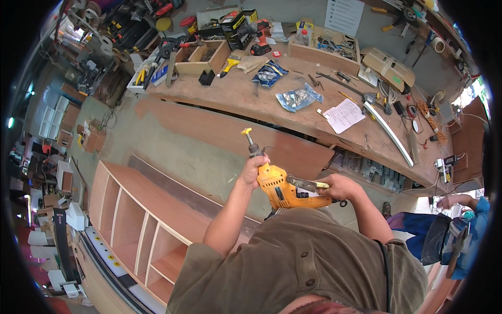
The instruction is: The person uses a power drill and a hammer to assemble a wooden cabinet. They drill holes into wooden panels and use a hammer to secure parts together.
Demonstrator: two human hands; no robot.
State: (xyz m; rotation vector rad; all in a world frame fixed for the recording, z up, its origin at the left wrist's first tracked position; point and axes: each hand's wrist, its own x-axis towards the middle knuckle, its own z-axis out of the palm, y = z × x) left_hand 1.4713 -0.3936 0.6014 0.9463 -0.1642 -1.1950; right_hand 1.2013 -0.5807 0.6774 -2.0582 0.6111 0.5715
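I see yellow electric drill (285, 191) held in front of chest, above wooden shelf unit (138, 225) lying on floor. Left hand (253, 170) clenched around chuck end, near yellow-handled chuck key (248, 137) sticking up. Right hand (340, 187) wrapped around drill's rear grip. My judgement: keep drill steady with right hand, seat key fully, turn firmly, finger off trigger. Cluttered desk (251, 97) beyond; another person's sleeve (465, 230) at right.
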